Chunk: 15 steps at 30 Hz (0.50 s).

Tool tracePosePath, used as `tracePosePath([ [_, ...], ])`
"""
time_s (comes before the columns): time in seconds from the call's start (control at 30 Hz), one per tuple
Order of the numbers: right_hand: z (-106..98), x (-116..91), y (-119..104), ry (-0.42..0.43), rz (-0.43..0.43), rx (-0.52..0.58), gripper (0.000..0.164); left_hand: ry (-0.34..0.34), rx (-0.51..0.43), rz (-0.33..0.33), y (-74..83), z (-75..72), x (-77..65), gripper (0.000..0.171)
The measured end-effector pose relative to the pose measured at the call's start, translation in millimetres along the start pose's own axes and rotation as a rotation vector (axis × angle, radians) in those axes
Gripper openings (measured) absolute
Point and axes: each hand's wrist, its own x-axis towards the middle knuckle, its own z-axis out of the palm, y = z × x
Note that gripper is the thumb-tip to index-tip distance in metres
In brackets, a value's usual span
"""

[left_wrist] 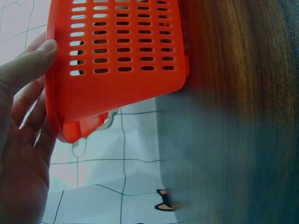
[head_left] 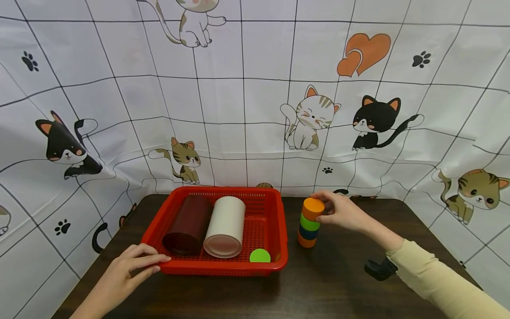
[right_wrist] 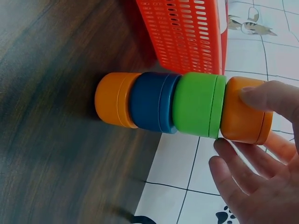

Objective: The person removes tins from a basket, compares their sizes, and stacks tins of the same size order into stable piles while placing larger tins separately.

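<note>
To the right of the basket stands an upright stack of small round lidded jars. At its top, my right hand (head_left: 340, 212) pinches an orange jar (right_wrist: 243, 112) between thumb and fingers. Under that sit a green jar (right_wrist: 196, 105), a dark blue jar (right_wrist: 152, 102) and another orange jar (right_wrist: 114, 99) on the table. My left hand (head_left: 129, 270) grips the near left corner of the red basket (head_left: 215, 266), thumb outside the rim and fingers over it. Inside lie a dark brown cylinder (head_left: 189, 223), a white cylinder (head_left: 226, 226) and a bright green round piece (head_left: 260, 255).
The dark wooden table (head_left: 326, 283) carries the basket and the stack. Behind it hangs a white sheet (head_left: 263, 102) printed with cats and grid lines. A black device (head_left: 380, 269) shows beside the right sleeve (head_left: 438, 279).
</note>
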Motion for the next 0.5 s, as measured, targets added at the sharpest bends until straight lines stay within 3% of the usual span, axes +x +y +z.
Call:
tracePosePath([
  [0.5,-6,20,-32,0.062,-0.087,-0.116,0.056,0.005,-0.003,0.012,-0.8,-0.2,-0.9,0.053],
])
